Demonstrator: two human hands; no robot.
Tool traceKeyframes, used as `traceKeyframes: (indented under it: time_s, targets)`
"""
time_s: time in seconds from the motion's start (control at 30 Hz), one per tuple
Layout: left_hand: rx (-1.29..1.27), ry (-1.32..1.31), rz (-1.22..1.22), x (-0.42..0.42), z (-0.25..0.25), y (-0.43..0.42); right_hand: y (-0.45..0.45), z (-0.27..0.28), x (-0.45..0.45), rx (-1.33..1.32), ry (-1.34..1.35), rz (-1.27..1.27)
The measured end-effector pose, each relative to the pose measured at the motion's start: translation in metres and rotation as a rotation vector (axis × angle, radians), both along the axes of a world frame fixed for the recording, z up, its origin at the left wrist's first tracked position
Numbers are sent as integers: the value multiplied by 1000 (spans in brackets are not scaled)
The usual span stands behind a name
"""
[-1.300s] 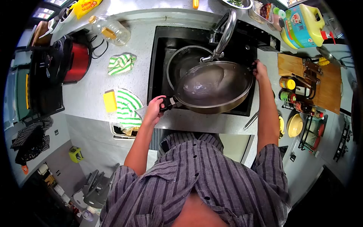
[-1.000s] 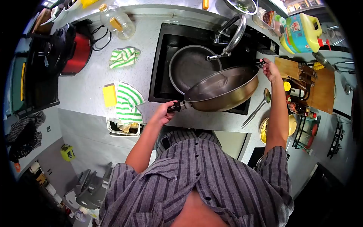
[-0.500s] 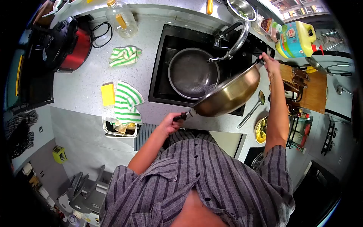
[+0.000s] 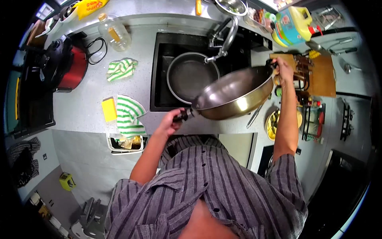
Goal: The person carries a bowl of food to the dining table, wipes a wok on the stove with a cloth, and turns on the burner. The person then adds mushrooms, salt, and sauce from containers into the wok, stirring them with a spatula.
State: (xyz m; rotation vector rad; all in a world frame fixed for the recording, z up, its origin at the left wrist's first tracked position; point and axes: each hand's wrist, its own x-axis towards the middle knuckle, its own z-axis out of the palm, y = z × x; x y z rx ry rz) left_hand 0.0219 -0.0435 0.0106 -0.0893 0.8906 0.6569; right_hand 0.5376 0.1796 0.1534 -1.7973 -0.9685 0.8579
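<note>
Between my two hands hangs a deep bronze-coloured wok [image 4: 232, 105], tilted so that part of its inside shows. My left hand [image 4: 171, 122] is closed round its black handle at the near left. At the far right, my right hand [image 4: 284, 70] grips the opposite black handle. The wok is above the counter's front edge and overlaps the lower right part of the black sink [image 4: 157, 79]. Inside the sink a dark round pan [image 4: 191, 75] sits under the chrome faucet [image 4: 229, 40]. A long-handled ladle [image 4: 254, 116] lies partly hidden behind the wok.
Two green-striped cloths, one at the counter edge [image 4: 129, 115], and a yellow sponge [image 4: 109, 110] lie left of the sink. Beyond them stand a red pressure cooker [image 4: 73, 67] and a plastic jar [image 4: 115, 34]. A yellow bowl [image 4: 272, 125] and a detergent jug [image 4: 290, 26] are at right.
The wok has tipped from showing mostly its outside to showing its inside, and has come away from over the pan. Both hands keep hold of its handles. The view has shifted.
</note>
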Motion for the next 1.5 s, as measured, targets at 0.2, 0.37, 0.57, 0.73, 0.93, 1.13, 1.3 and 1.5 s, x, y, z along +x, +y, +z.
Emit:
traceKeyframes:
  time_s: [0.2, 0.37, 0.57, 0.73, 0.93, 1.13, 1.3, 1.5]
  targets:
    - [27, 6, -78, -9, 9, -8, -43, 13, -8, -17, 15, -109]
    - [-37, 35, -145, -33, 6, -28, -112, -18, -2, -85, 71, -236]
    - [470, 555, -323, -21, 37, -11, -187, -18, 22, -50, 460, -410]
    - [635, 782, -363, 15, 93, -19, -264, -63, 65, -165, 527, -405]
    - [796, 981, -340, 46, 74, 8, -298, -52, 46, 148, 730, -649]
    - [1260, 1145, -487, 143, 83, -10, -418, -43, 117, 353, 752, -828]
    - [1224, 950, -648, 238, 99, -51, -519, -41, 182, 378, 693, -1027]
    - [1335, 780, -763, 358, 79, -86, -607, -38, 286, 292, 569, -1209]
